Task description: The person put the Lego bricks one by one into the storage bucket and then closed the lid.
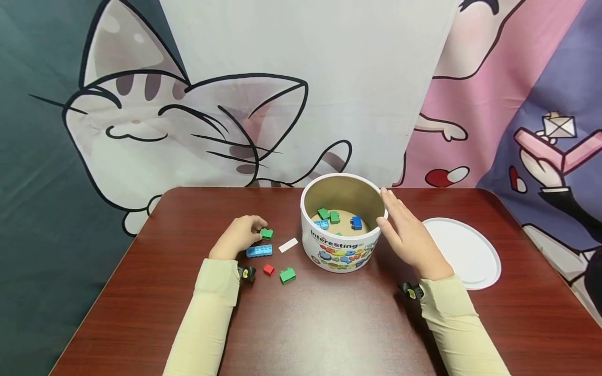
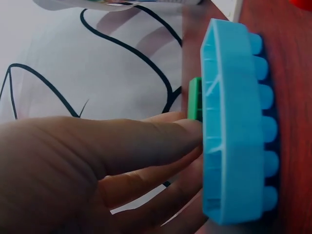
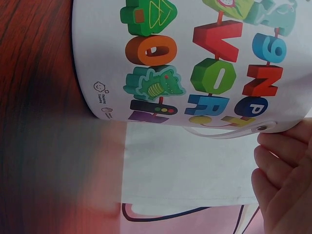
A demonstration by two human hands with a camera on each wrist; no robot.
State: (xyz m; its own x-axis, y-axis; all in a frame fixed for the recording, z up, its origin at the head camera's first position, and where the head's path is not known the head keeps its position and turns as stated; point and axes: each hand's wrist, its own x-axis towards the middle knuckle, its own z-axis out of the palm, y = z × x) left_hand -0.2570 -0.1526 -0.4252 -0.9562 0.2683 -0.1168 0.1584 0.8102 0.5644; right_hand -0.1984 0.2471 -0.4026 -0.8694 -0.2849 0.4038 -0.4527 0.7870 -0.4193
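Note:
My left hand (image 1: 239,236) pinches a green building brick (image 1: 266,234) between thumb and fingertips at the left of the table. Just in front of it lies a light blue brick (image 1: 259,251), long and studded; in the left wrist view this blue brick (image 2: 239,122) partly covers the green one (image 2: 194,99). With fingers straight, my right hand (image 1: 414,237) rests against the right rim of a white printed bucket (image 1: 342,256). In the right wrist view those fingertips (image 3: 280,146) lie beside the bucket's handle joint. Several green and blue bricks (image 1: 334,216) sit inside the bucket.
Near the left hand lie a white flat piece (image 1: 288,245), a small red brick (image 1: 268,269) and another green brick (image 1: 287,275). A round white lid (image 1: 463,253) is on the table to the right. Behind the table (image 1: 291,329) hangs a printed cloth (image 1: 367,78).

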